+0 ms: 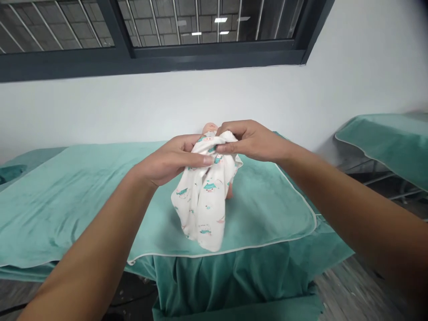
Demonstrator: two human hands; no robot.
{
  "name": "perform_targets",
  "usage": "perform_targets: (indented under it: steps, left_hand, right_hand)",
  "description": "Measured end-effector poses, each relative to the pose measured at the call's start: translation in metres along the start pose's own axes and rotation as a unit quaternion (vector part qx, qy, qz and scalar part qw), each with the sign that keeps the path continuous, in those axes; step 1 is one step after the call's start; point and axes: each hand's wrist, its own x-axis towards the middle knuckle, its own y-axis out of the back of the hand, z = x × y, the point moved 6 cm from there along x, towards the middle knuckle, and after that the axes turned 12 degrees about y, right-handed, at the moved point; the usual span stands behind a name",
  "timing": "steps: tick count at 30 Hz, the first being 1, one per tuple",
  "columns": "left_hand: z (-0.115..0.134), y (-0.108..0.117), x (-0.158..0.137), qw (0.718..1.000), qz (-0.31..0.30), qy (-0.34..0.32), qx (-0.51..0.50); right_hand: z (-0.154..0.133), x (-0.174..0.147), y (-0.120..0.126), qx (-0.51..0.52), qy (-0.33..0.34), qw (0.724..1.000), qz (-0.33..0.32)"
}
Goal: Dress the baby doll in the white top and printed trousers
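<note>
A white baby cloth point(207, 205) with a green and pink cartoon print hangs bunched from both hands; its folds hide whether it is a garment. My left hand point(177, 157) pinches its upper left part, thumb lying across the front. Opposite, my right hand point(245, 140) grips the top right edge between thumb and curled fingers. Behind the cloth lies a baby doll point(210, 128), its head showing just above the hands. Part of a doll limb point(229, 191) shows at the cloth's right side. Most of the doll's body is hidden.
Under the doll, a light green blanket point(267, 214) with pale piping covers a bed draped in darker green cloth point(234, 281). A white wall point(150, 107) and a dark-framed barred window point(214, 55) stand behind. Another green-covered bed point(391, 142) is at the right.
</note>
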Motion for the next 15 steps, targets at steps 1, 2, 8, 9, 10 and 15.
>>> perform_targets:
  steps: [1,2,8,9,10,15]
  left_hand:
    - [0.0,0.0,-0.001,1.0,-0.024,0.002,-0.006]
    - [0.001,0.001,-0.001,0.999,-0.032,-0.003,-0.016]
    - [0.002,0.019,0.006,0.985,0.098,-0.083,-0.118]
    - [0.0,0.02,0.008,0.982,0.116,-0.086,-0.124]
    - [-0.001,0.021,0.009,0.979,0.13,-0.088,-0.128]
    - [-0.005,0.009,0.015,0.983,0.137,-0.075,-0.096]
  right_hand:
    - [0.001,-0.001,0.004,0.0,0.006,1.0,0.0]
    - [0.001,-0.002,0.009,0.0,0.009,1.0,0.004]
    - [0.019,-0.013,0.02,0.013,-0.053,0.998,-0.034]
    - [0.022,-0.014,0.017,0.022,-0.062,0.997,-0.036]
    - [0.024,-0.015,0.015,0.034,-0.061,0.997,-0.025]
    - [0.019,-0.01,0.008,0.082,-0.014,0.99,0.11]
